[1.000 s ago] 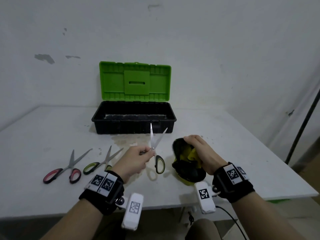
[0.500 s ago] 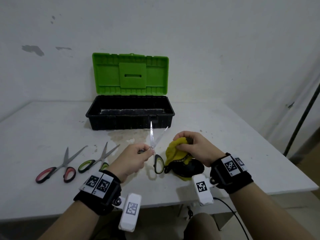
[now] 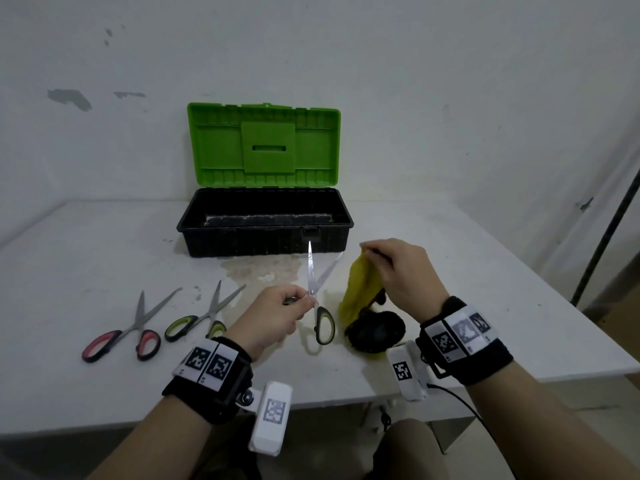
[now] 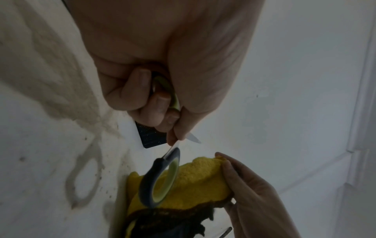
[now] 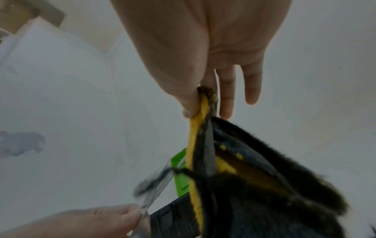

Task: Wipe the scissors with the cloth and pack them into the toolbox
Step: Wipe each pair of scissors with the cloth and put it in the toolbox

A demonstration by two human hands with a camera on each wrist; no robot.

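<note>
My left hand point(image 3: 277, 311) grips one handle of green-handled scissors point(image 3: 318, 296), blades spread and pointing up, the free handle point(image 4: 160, 178) hanging below. My right hand point(image 3: 398, 271) pinches the top edge of a yellow and black cloth point(image 3: 362, 292) between thumb and fingers and holds it up just right of the scissors; the cloth's lower end lies on the table. In the right wrist view the cloth point(image 5: 203, 145) hangs from the pinch. The black toolbox point(image 3: 265, 225) stands behind with its green lid point(image 3: 263, 147) up.
Two more pairs of scissors lie on the white table point(image 3: 86, 258) at the left: a red-handled pair point(image 3: 130, 327) and a green-handled pair point(image 3: 201, 315). A stained patch point(image 3: 259, 271) marks the table before the toolbox. A dark pole point(image 3: 609, 230) stands at the right.
My right hand has lifted the cloth from a bunched heap on the table, stretching it upward beside the scissors. The left hand has kept the scissors nearly still.
</note>
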